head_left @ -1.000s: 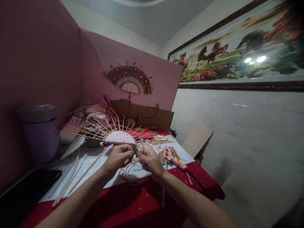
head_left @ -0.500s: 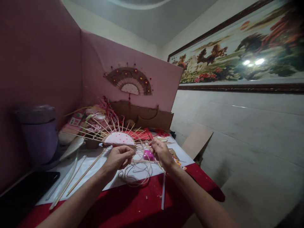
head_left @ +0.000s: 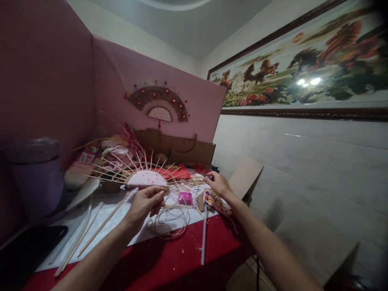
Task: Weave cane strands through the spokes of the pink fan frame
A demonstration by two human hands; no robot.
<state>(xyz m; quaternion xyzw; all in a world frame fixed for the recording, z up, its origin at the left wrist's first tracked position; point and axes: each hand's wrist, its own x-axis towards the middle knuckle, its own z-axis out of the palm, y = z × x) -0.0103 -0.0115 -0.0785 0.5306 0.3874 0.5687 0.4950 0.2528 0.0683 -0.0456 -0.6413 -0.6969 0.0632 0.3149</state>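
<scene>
My left hand (head_left: pixel 149 202) is pinched closed at the lower edge of a half-round white fan base with pink dots (head_left: pixel 147 178), from which thin bamboo sticks (head_left: pixel 113 171) radiate. Natural twine (head_left: pixel 168 234) lies in loose loops just right of these fingertips, and a strand seems to run into the pinch. Farther right, my right hand (head_left: pixel 220 186) reaches over the table with its fingers closed on a small dark-handled tool that looks like scissors (head_left: pixel 208 176). Below that hand lies a flower-patterned piece (head_left: pixel 215 202); a bright pink packet (head_left: pixel 185 198) sits between the hands.
A clear glue stick (head_left: pixel 204 238) overhangs the red cloth (head_left: pixel 163 262). At left are a purple bin (head_left: pixel 38 182), a black phone (head_left: pixel 36 246) and loose sticks (head_left: pixel 104 222). A finished fan (head_left: pixel 160 101) hangs on the pink board, behind a cardboard piece (head_left: pixel 188 151).
My right hand has moved away from the left, right and back, and now holds the dark-handled tool. The flower-patterned piece shows more fully. The view has turned slightly right.
</scene>
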